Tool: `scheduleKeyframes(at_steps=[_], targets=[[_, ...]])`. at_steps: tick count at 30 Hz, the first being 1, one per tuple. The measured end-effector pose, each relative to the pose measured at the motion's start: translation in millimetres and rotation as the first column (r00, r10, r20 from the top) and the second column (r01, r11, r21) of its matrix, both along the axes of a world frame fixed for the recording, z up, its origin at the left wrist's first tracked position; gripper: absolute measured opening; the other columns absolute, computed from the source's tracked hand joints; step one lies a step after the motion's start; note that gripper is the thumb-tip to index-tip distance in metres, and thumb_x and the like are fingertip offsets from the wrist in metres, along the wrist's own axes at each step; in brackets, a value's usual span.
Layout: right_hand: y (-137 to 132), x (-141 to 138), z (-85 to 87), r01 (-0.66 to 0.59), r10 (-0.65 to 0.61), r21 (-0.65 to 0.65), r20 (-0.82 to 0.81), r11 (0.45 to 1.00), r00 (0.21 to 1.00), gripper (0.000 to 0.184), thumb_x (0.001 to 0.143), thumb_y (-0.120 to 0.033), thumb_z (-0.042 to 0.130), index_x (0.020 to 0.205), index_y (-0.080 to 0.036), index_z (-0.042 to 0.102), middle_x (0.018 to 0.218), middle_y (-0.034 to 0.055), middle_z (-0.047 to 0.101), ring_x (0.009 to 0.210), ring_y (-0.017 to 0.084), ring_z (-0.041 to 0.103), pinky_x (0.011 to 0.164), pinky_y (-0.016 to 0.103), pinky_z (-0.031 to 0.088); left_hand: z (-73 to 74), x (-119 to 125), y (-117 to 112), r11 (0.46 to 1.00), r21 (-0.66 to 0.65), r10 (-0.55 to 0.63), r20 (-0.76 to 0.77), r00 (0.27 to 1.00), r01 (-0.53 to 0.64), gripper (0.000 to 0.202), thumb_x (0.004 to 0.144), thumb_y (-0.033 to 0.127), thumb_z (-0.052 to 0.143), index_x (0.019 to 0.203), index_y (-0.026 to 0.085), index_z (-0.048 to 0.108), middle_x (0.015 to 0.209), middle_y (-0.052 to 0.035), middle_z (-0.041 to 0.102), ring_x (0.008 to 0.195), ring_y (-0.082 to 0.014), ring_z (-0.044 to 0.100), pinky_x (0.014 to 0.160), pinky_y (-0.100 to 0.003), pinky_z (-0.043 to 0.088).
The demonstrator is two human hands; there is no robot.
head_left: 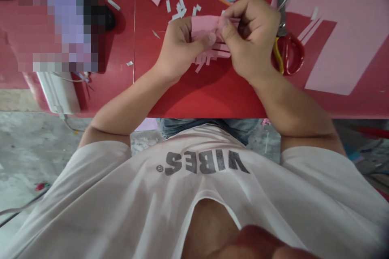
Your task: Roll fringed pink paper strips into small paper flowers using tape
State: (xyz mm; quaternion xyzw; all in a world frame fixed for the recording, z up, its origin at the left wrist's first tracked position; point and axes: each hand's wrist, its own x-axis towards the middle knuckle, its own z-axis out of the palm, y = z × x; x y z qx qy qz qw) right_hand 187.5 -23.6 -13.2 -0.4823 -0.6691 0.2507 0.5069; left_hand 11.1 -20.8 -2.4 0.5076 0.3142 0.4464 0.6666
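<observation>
Head view: snipped, fringed pink paper (203, 24) sits clamped between the fingers of the left hand (179, 48) and right hand (252, 36).

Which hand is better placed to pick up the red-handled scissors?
Right, probably: the right hand is beside the red-handled steel scissors. The left hand is farther off, across the fringed pink paper both hands pinch.

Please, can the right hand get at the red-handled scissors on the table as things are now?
Probably yes. The right hand is right beside the red-handled scissors, and nothing seems to stand between them. It would likely need to release the fringed pink paper first.
</observation>
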Motion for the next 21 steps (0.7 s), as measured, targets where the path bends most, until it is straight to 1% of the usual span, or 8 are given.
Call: scheduleKeyframes(at_steps=[6, 9, 14, 15, 17, 18, 20, 21], targets=[[2, -1, -5.0, 0.039, -0.037, 0.03, -0.06, 0.999, 0.997, 0.015, 0.096, -0.039, 0.062, 0.086, -0.028, 0.064, 0.078, 0.0009, 0.061, 0.07, 0.019, 0.05, 0.065, 0.037, 0.038, -8.2, 0, 2, 0.994, -0.101, 0.04, 0.036, 0.999, -0.036, 0.018, 0.081, 0.042, 0.082, 0.088, 0.026, 0.077, 0.084, -0.0025, 0.073, 0.07, -0.0191, 0.069, 0.066, -0.037, 0.061], [4, -5, -6.4, 0.024, -0.02, 0.031, -0.104, 0.999, 0.994, 0.012, 0.095, -0.031, 0.063, 0.084, -0.025, 0.065, 0.076, 0.0007, 0.061, 0.069, 0.018, 0.05, 0.065, 0.036, 0.038, -16.3, 0, 5, 0.996, -0.08, 0.04, 0.002, 0.999, -0.04, 0.015, 0.082, 0.04, 0.081, 0.089, 0.028, 0.078, 0.084, -0.0023, 0.075, 0.069, -0.0203, 0.07, 0.063, -0.038, 0.061], [18, 22, 17.5, 0.048, -0.039, 0.069, -0.123, 0.996, 0.992, 0.025, 0.103, -0.039, 0.056, 0.088, -0.023, 0.067, 0.073, 0.0, 0.059, 0.068, 0.014, 0.052, 0.063, 0.033, 0.038, -18.2, -4, 11, 0.993, 0.003, 0.115, -0.087, 0.99, -0.115, 0.01, 0.086, 0.04, 0.074, 0.085, 0.03, 0.079, 0.074, -0.0015, 0.07, 0.059, -0.0174, 0.062, 0.05, -0.036, 0.051], [22, 35, 25.7, 0.024, -0.021, 0.059, -0.055, 0.998, 0.998, 0.026, 0.104, -0.039, 0.054, 0.092, -0.022, 0.07, 0.078, -0.0002, 0.061, 0.07, 0.013, 0.055, 0.065, 0.032, 0.038, -16.4, -5, 12, 0.995, 0.016, 0.105, -0.108, 0.989, -0.103, 0.011, 0.087, 0.04, 0.074, 0.083, 0.03, 0.078, 0.073, -0.0014, 0.069, 0.057, -0.0168, 0.061, 0.049, -0.035, 0.048], [28, 64, 40.7, -0.07, 0.082, -0.055, 0.26, 0.996, 0.962, 0.016, 0.1, -0.027, 0.058, 0.104, -0.025, 0.074, 0.09, -0.0016, 0.067, 0.084, 0.014, 0.062, 0.073, 0.033, 0.041, -10.7, -9, 13, 0.999, 0.033, 0.039, -0.13, 0.991, -0.035, 0.015, 0.088, 0.042, 0.073, 0.081, 0.029, 0.076, 0.071, -0.0015, 0.069, 0.054, -0.0156, 0.059, 0.047, -0.034, 0.045], [30, 77, 46.3, -0.049, 0.083, -0.093, 0.404, 0.994, 0.911, 0.018, 0.094, -0.022, 0.064, 0.11, -0.025, 0.073, 0.097, -0.0011, 0.069, 0.093, 0.018, 0.064, 0.078, 0.035, 0.042, -6.9, -12, 13, 0.999, 0.05, -0.002, -0.145, 0.989, 0.01, 0.017, 0.088, 0.042, 0.073, 0.08, 0.027, 0.075, 0.071, -0.0018, 0.069, 0.054, -0.0146, 0.059, 0.048, -0.033, 0.045], [33, 97, 52.0, 0.014, 0.082, -0.138, 0.663, 0.99, 0.744, 0.03, 0.08, -0.031, 0.081, 0.108, -0.022, 0.074, 0.117, 0.0049, 0.068, 0.118, 0.03, 0.06, 0.098, 0.045, 0.043, 1.5, -15, 11, 0.982, 0.102, -0.133, -0.22, 0.966, 0.158, 0.022, 0.087, 0.047, 0.075, 0.081, 0.026, 0.074, 0.068, -0.002, 0.07, 0.051, -0.0133, 0.056, 0.047, -0.032, 0.044], [33, 103, 52.3, 0.053, 0.108, -0.189, 0.746, 0.981, 0.658, 0.03, 0.079, -0.032, 0.083, 0.105, -0.02, 0.075, 0.115, 0.0074, 0.068, 0.118, 0.034, 0.06, 0.101, 0.05, 0.043, 5.8, -16, 9, 0.966, 0.132, -0.173, -0.31, 0.935, 0.223, 0.022, 0.087, 0.046, 0.076, 0.082, 0.025, 0.074, 0.069, -0.0021, 0.071, 0.054, -0.0133, 0.058, 0.05, -0.032, 0.046]])
